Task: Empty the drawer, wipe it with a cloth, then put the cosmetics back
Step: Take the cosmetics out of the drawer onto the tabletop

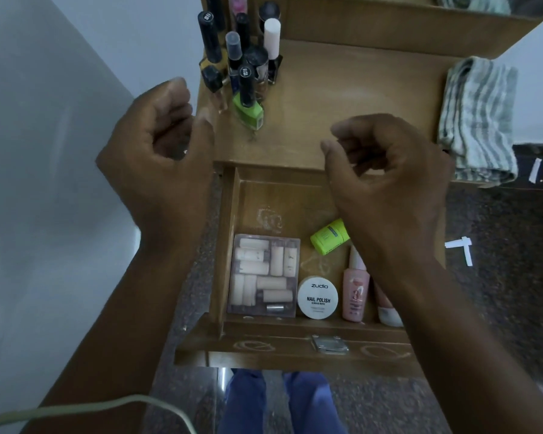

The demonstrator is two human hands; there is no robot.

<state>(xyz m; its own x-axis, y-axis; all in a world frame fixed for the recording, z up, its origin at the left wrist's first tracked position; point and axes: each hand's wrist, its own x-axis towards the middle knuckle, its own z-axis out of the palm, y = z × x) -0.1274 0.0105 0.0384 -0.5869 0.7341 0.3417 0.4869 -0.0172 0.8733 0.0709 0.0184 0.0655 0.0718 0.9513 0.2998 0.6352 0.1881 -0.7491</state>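
Observation:
The wooden drawer (pixel 265 198) is pulled out below the dresser top (pixel 342 98). Inside lie a clear box of beige tubes (pixel 264 277), a white round jar of nail polish remover wipes (pixel 317 297), a pink bottle (pixel 355 292), a lime-green tube (pixel 328 238) and a pale tube (pixel 387 313) partly hidden by my right forearm. My left hand (pixel 157 145) hovers at the dresser's left edge, fingers loosely curled, holding nothing. My right hand (pixel 386 173) hovers over the drawer's back right part, also loosely curled with nothing in it.
A cluster of nail polish bottles (pixel 235 54) stands at the back left of the dresser top, with a green one (pixel 248 109) in front. A folded striped cloth (pixel 477 120) lies on the right end. A grey wall is at left; a cable (pixel 107 408) crosses the bottom left.

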